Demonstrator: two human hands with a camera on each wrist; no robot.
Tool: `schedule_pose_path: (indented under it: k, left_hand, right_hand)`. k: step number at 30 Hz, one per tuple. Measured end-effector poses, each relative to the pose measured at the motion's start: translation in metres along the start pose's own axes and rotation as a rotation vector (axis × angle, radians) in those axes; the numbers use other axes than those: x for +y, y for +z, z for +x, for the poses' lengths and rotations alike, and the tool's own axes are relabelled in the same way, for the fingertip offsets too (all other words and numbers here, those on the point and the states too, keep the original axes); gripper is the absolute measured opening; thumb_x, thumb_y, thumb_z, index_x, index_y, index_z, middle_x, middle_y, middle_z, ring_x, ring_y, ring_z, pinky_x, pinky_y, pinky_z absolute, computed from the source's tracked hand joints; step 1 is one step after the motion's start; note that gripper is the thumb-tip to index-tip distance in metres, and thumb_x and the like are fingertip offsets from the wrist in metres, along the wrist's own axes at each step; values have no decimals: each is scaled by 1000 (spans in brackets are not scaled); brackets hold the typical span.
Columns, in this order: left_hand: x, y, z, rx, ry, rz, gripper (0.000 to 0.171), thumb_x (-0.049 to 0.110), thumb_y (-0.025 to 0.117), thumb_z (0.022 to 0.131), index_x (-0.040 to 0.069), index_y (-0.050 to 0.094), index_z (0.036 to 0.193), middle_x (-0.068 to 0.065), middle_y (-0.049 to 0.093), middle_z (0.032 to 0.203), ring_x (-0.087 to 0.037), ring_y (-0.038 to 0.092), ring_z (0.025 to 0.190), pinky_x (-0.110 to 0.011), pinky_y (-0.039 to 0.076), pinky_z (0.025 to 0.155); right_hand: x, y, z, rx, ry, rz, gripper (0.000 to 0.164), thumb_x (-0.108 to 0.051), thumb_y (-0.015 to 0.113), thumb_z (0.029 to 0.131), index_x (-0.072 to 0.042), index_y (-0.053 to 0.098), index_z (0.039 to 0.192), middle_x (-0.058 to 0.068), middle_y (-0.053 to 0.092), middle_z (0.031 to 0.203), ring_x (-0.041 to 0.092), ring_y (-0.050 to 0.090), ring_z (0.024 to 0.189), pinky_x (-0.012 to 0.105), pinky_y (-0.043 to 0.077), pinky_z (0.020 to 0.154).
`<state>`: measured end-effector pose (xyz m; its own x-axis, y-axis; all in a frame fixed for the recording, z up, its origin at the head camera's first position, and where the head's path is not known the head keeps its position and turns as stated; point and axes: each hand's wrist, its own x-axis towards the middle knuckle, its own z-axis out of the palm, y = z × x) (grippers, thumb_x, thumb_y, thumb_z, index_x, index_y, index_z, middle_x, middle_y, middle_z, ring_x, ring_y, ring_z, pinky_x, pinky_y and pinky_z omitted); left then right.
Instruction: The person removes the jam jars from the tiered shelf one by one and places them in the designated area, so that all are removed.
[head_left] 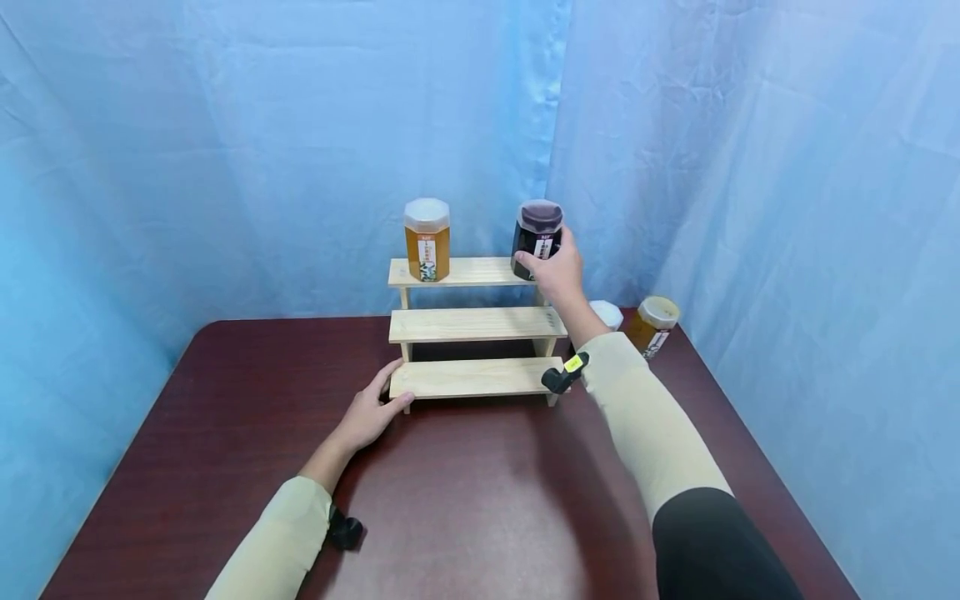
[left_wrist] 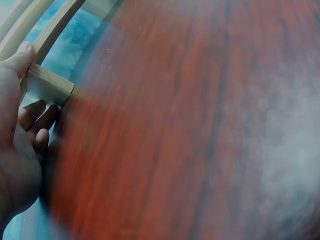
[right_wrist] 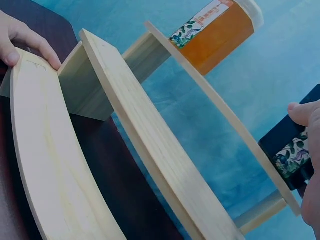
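Observation:
A three-tier wooden display stand stands on the table. My right hand grips a dark jar with a purplish lid, at the right end of the top tier. In the right wrist view the base of this dark jar meets the top board. An amber jar of honey with a white lid stands upright at that tier's left end. My left hand holds the left end of the bottom tier, thumb at the front. In the left wrist view its other fingers curl by the stand's leg.
Right of the stand, another amber jar and a white-lidded jar stand on the dark red-brown table; my right forearm partly hides the white-lidded one. Light blue curtains hang behind the table and along its sides.

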<state>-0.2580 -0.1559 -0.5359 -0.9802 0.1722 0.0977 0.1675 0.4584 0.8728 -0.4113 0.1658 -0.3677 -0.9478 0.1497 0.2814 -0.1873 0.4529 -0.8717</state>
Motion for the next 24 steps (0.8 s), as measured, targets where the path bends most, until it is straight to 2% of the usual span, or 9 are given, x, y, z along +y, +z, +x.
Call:
schedule_pose_path:
  k: [7, 15, 24]
  left_hand:
    - [2, 3, 3, -3, -3, -13, 74, 49, 66, 96, 30, 32, 159, -12, 47, 153, -29, 44, 139, -54, 36, 106]
    - [4, 8, 6, -13, 0, -8, 74, 51, 65, 96, 29, 32, 159, -13, 46, 153, -30, 43, 139, -54, 36, 105]
    - [4, 9, 10, -15, -12, -10, 74, 51, 65, 96, 32, 31, 159, -14, 46, 153, -31, 43, 140, -56, 36, 106]
  right_hand:
    - [4, -2, 3, 62, -31, 23, 83, -30, 84, 84, -12, 42, 152, 12, 58, 138, 28, 55, 125, 43, 43, 103]
    - [13, -15, 6, 65, -47, 36, 78, -30, 87, 80, -9, 50, 146, 12, 62, 132, 27, 59, 119, 41, 47, 99]
    - [24, -53, -3, 43, -68, -32, 77, -36, 87, 79, -11, 53, 144, 12, 63, 131, 27, 59, 118, 44, 48, 97]
